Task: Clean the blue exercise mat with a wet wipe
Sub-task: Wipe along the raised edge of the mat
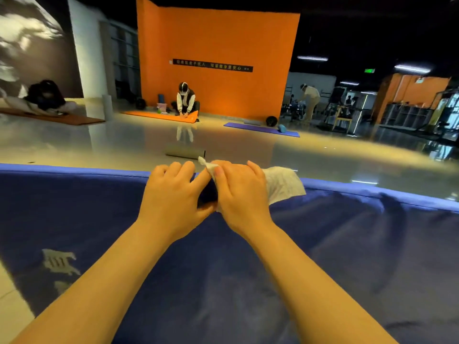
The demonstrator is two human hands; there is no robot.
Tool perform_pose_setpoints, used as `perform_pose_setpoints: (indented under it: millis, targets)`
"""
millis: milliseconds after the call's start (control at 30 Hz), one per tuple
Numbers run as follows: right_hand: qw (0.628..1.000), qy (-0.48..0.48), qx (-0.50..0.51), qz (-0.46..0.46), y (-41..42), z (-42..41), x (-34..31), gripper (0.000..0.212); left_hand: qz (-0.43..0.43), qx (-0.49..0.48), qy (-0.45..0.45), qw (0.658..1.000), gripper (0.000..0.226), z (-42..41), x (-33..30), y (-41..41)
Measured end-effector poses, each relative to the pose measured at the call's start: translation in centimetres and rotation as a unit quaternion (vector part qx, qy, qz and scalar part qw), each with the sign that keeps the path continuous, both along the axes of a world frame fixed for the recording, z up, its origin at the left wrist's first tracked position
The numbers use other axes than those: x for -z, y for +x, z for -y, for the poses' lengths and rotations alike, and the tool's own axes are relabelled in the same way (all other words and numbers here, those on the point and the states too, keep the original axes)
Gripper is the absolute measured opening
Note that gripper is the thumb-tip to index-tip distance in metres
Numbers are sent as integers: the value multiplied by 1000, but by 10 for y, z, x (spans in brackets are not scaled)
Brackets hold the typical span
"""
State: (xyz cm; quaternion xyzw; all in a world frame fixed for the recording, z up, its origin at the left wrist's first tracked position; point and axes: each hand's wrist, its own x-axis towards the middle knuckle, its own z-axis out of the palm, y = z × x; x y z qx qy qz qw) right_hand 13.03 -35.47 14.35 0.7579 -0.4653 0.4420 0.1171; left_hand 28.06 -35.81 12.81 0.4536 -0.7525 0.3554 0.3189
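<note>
Both bare hands meet over the far edge of the wide dark-blue foam exercise mat (248, 281), which lies spread on the glossy grey floor (124, 142). The left hand (171, 192) and right hand (242, 192) each hold a tight grip on the crumpled white wet wipe (283, 184), pinching it between curled fingers. Beyond the mat, a grey rolled mat (185, 151) lies on the floor.

A glossy pale floor (248, 147) mirrors the strip lights (312, 58) hanging from a dark ceiling. An orange wall (223, 40) bears a black sign strip (212, 65). Before it a person (186, 100) kneels on an orange mat (161, 116); a purple mat (260, 129) lies to the right, a brown mat (62, 118) to the left. A grey rolled mat (185, 151) rests nearer. Cubby shelving (404, 116) stands far right.
</note>
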Motion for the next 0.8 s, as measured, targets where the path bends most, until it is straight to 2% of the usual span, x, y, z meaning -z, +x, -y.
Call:
perform_pose_setpoints:
  millis: [100,167,233,333,433,533,667,800]
  targets:
    - [998,-34,8,-46,-11,10,2,36,-39,-56,35,997,71,1,0,44]
    - [995,-42,55,-75,-39,19,7,26,-64,-107,55,991,74,0,1,85]
    - [986,-46,125,-100,-64,29,10,26,-88,-146,77,982,78,-1,2,120]
    - [978,-45,182,-91,-65,41,10,34,-98,-183,93,974,85,1,8,146]
    - [974,-55,212,-53,-36,47,9,33,-102,-182,66,976,83,4,14,144]
    - [984,-93,137,-61,15,44,12,26,-94,-163,9,982,76,6,19,142]
    - [995,-88,18,-41,107,37,13,31,-103,-170,-31,980,72,5,25,142]
    - [990,-81,-26,-113,121,36,14,33,-97,-174,-50,979,71,2,25,146]
